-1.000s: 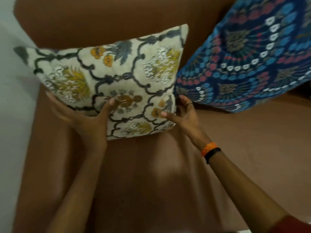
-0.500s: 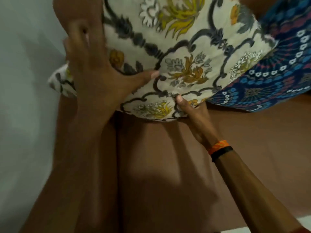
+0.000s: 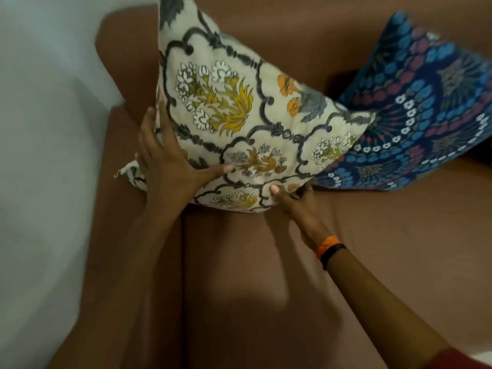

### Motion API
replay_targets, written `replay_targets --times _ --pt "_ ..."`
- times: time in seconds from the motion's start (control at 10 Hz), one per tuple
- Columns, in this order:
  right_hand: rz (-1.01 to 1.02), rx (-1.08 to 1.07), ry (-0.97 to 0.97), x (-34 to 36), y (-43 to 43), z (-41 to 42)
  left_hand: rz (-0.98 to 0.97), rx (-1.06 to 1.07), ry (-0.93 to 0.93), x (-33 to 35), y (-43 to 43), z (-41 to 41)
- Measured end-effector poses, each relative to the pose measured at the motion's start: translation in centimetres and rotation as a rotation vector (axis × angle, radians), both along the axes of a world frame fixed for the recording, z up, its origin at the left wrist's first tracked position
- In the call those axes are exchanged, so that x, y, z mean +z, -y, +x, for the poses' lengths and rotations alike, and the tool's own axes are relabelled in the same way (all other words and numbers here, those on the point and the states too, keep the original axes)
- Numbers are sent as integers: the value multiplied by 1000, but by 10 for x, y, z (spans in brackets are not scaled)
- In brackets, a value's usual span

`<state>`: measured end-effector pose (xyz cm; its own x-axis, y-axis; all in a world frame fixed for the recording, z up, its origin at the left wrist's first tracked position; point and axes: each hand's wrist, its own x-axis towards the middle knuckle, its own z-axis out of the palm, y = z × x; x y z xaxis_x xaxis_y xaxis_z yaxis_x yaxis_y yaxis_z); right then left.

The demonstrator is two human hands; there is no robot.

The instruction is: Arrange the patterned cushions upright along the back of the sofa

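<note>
Cream cloth with grey and yellow flowers covers the flower cushion. It stands tilted at the left end of the brown sofa, its right corner lying over the blue cushion. The left hand grips its left edge, thumb on the front. The right hand grips the bottom edge. It looks soft, light and squashy, so holding the edges or corners seems best. It could flop over if let go.
</note>
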<state>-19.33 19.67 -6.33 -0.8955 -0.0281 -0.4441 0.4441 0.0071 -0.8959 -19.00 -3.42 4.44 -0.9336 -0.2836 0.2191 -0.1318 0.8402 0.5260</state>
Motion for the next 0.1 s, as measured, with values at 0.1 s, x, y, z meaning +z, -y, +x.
replay_targets --times 0.1 --pt "134 -208 -88 52 -16 16 -107 -4 -201 36 -19 13"
